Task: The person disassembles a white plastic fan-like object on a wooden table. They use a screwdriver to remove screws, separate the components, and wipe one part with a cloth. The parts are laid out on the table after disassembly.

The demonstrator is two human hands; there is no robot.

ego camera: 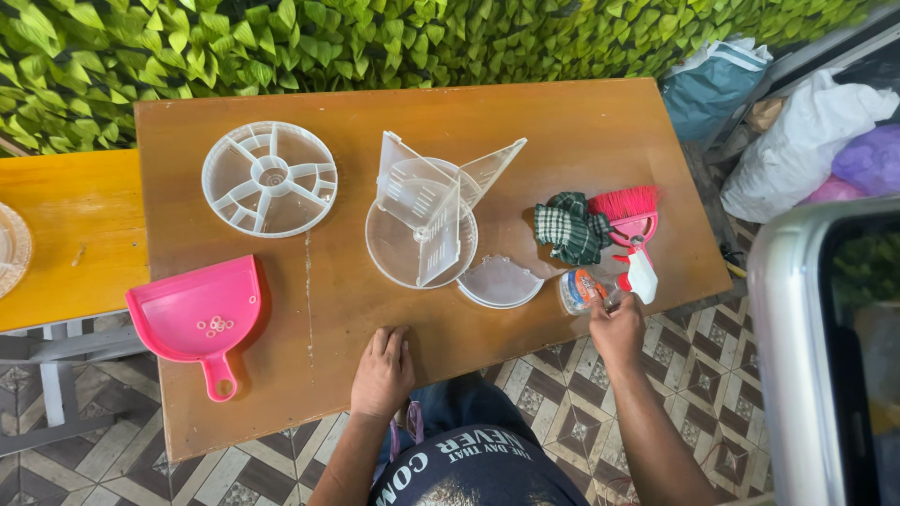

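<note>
A person's left hand [382,373] lies palm down on the near edge of a wooden surface [581,122], its fingers [386,339] flat, close together and holding nothing. The right hand [616,328] reaches to the surface's near right edge, its fingers [600,305] touching the side of a small clear spray bottle [586,288] with a white trigger head; whether they are closed around it cannot be told from this angle.

Just beyond the right fingers, touching the bottle's far side, lie a pink hand brush [631,214] and, beside it, a crumpled green-and-white checked cloth [570,228]. Between the two hands, a little ahead of the fingertips, sits a clear plastic lid [500,282] with a scalloped rim.

Ahead of the left fingers stands a clear round plastic base with upright divider panels [424,217] fanning from its centre. Well to the left of the left fingers rests a pink dustpan [199,317], handle toward the near edge, with a few small pale rings [216,325] lying in its pan. Farther out, past the dustpan, lies a clear round tray with spoke-like compartments [270,178].

Beyond the surface's far edge rises a wall of green leaves [281,42]. To the far right of the right fingers, bags [797,141] in white, blue and purple are piled on the tiled floor [562,422].
</note>
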